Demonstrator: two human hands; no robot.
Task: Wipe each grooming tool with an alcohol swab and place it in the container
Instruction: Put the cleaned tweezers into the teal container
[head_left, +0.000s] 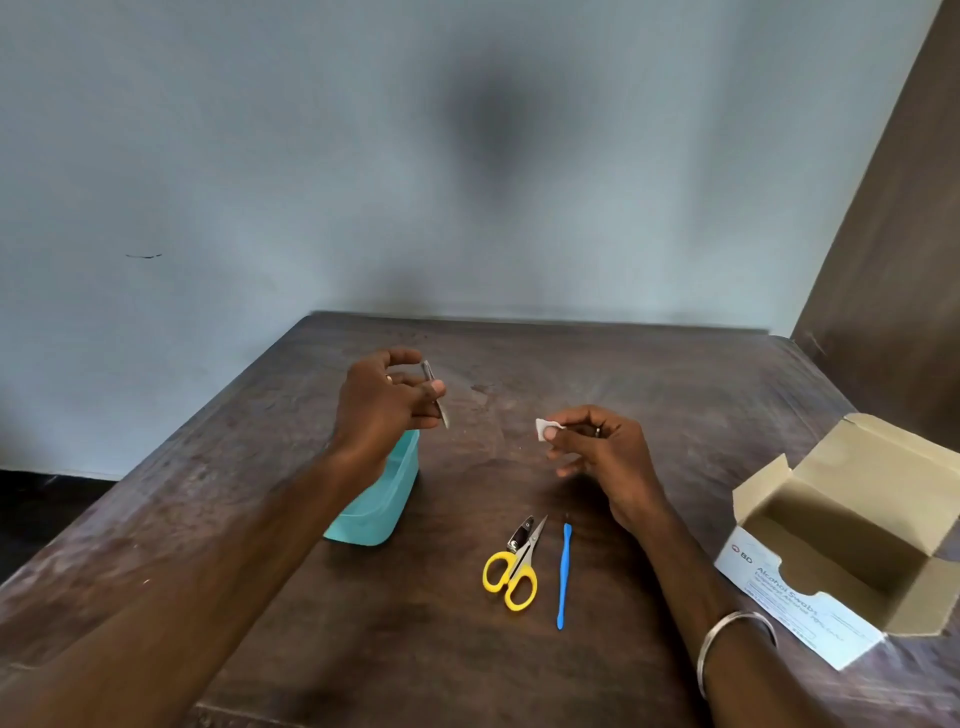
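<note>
A slim, grey metal grooming tool (435, 395), possibly tweezers or a file, hangs tip-down in the left hand (382, 402), pinched between thumb and fingers above the far end of a translucent teal plastic container (382, 506). The right hand (597, 447) is closed around a small white alcohol swab (545, 430), held at the fingertips, well apart from the tool. The step in hand appears to be the wipe: it would go best with the swab folded around the metal and drawn along its full length toward the tip, the left hand gripping only one end so no part is missed, before the tool is lowered into the container just below. The tool looks thin, rigid and dull-finished; finer detail is too small to tell. Nearer the person, yellow-handled scissors (511, 569), a small dark nail clipper (521, 535) touching them and a blue plastic stick (563, 574) lie on the dark wooden counter (649, 379). An open cardboard swab box (841, 545) sits at right.
</note>
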